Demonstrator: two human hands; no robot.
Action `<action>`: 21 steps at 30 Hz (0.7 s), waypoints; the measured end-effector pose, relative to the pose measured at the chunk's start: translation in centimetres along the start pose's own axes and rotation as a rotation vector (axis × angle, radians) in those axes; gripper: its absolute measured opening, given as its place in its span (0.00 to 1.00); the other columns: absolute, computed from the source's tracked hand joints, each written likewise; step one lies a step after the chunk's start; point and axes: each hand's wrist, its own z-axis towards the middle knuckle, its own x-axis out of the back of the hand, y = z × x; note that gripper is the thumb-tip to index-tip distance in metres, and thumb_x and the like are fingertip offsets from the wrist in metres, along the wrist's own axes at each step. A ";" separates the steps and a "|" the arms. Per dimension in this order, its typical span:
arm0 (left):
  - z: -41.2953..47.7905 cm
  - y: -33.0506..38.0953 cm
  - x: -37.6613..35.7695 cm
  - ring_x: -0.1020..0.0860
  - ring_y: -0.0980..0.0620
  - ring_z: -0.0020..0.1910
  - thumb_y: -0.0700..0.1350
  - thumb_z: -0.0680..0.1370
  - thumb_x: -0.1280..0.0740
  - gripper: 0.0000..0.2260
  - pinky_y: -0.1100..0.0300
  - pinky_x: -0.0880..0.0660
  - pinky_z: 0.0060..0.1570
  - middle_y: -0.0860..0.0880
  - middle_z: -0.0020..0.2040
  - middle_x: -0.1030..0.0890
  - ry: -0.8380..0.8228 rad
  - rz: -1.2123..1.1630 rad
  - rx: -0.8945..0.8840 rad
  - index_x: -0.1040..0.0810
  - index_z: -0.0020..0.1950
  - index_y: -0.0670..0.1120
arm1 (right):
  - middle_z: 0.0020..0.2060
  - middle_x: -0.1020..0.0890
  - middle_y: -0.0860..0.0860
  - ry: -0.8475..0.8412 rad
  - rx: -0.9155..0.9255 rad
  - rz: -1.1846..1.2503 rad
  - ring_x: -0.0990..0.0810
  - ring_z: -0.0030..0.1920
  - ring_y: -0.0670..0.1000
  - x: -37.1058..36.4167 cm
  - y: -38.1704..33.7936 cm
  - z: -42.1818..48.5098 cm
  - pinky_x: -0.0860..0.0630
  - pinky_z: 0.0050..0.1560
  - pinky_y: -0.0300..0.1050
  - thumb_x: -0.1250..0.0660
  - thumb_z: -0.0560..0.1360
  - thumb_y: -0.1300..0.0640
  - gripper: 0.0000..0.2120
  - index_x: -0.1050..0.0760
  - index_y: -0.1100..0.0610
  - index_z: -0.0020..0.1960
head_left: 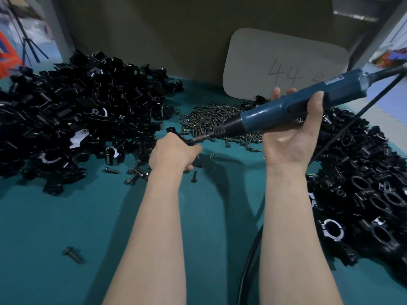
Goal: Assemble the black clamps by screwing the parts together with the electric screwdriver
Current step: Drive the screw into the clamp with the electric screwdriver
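One electric screwdriver (286, 111) sits between two hands, the left hand (174, 153) and the right hand (290, 137). One black clamp (176, 134) meets its tip. Three heaps ring it: clamp parts (72, 119) to its left, screws (211, 117) just behind its tip, and assembled clamps (363, 183) to its right. One grey card (284, 64) stands behind it. One lone screw (73, 254) lies well apart, nearer and to its left.

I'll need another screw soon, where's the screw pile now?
In the head view, the screw pile lies centre-back on the table, between the left heap and right heap of clamp parts, partly behind the electric screwdriver.
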 end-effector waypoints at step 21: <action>0.1 0.0 0.0 0.17 0.51 0.31 0.50 0.73 0.31 0.13 0.52 0.18 0.47 0.47 0.28 0.17 0.036 -0.060 0.008 0.32 0.38 0.48 | 0.70 0.30 0.56 0.135 0.062 -0.189 0.21 0.54 0.55 0.3 0.8 0.7 0.27 0.65 0.51 0.39 0.80 0.54 0.27 0.46 0.50 0.75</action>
